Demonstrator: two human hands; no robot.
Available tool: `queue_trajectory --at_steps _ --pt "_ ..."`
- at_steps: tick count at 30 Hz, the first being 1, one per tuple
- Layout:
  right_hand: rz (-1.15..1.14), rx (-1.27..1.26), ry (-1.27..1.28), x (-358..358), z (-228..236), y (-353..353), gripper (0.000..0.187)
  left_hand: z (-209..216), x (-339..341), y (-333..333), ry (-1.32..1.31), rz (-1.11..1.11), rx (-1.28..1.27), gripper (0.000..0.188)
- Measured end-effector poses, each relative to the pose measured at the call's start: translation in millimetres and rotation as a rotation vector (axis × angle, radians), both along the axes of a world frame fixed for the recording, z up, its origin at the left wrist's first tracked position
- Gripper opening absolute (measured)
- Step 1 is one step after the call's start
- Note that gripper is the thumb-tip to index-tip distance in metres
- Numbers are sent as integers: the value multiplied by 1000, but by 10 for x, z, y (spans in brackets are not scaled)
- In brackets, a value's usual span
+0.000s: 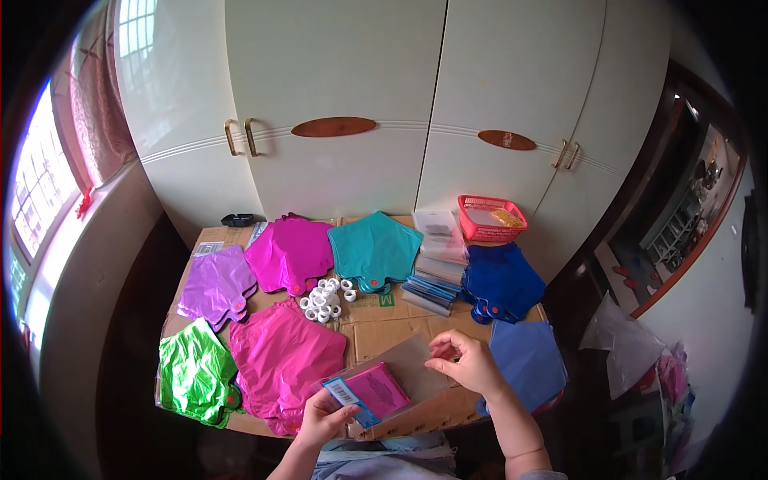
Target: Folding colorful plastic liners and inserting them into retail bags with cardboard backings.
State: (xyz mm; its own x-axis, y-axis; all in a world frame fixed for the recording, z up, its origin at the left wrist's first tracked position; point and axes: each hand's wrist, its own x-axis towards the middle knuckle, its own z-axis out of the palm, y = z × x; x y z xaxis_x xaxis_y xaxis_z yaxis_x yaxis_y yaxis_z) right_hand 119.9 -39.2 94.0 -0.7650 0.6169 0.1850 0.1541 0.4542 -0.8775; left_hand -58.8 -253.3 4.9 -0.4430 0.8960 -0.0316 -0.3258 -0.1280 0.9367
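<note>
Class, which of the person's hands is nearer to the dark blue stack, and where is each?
Right. The right hand is just below the dark blue stack in the picture; the left hand, holding the clear packet, is farther off, to its lower left.

Behind the packet [392,380], rings [324,300] lie on cardboard [392,326], a basket [490,233] at back right.
</note>
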Motion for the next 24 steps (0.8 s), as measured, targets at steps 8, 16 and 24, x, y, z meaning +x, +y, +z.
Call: queue_trajectory --at_steps 8,16,24 --pt "-42 69 134 -2 -86 -21 23 -7 34 4 -17 26 7 25" --pt "-246 660 141 -40 -124 -178 22 -66 141 -17 -26 125 40 24" --pt "-317 493 201 -127 -344 -326 28 -71 234 -33 84 116 11 5"
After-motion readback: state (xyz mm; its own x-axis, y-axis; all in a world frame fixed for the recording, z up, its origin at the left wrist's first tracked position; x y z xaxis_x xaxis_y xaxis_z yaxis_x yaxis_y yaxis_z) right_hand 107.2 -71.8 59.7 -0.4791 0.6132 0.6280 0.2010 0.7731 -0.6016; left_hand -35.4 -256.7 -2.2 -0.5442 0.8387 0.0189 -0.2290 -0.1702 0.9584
